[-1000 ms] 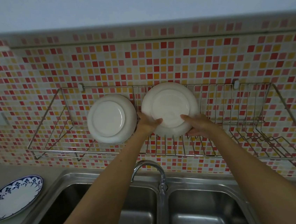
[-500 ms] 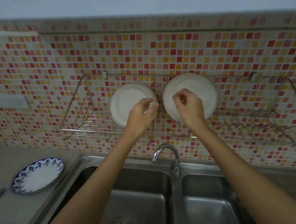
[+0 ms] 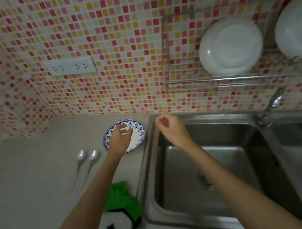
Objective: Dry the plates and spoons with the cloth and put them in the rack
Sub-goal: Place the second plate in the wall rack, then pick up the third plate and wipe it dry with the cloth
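Reaching for the third plate, with two already racked.

The left hand (image 3: 120,139) is over the blue-patterned plate (image 3: 140,134) lying flat on the surface (image 3: 31,173) beside the sink (image 3: 189,166); its fingers (image 3: 125,131) bend down onto the plate, but blur hides whether they grip it. The right hand (image 3: 170,127) hovers over the sink's edge, fingers loosely curled and holding nothing. The near white plate (image 3: 230,46) and the far white plate (image 3: 297,24) stand in the wire rack (image 3: 217,79). The two spoons (image 3: 87,156) and the green cloth (image 3: 121,195) lie on the surface, untouched. The next move probably calls for lifting this plate by its rim and bringing the cloth to it.
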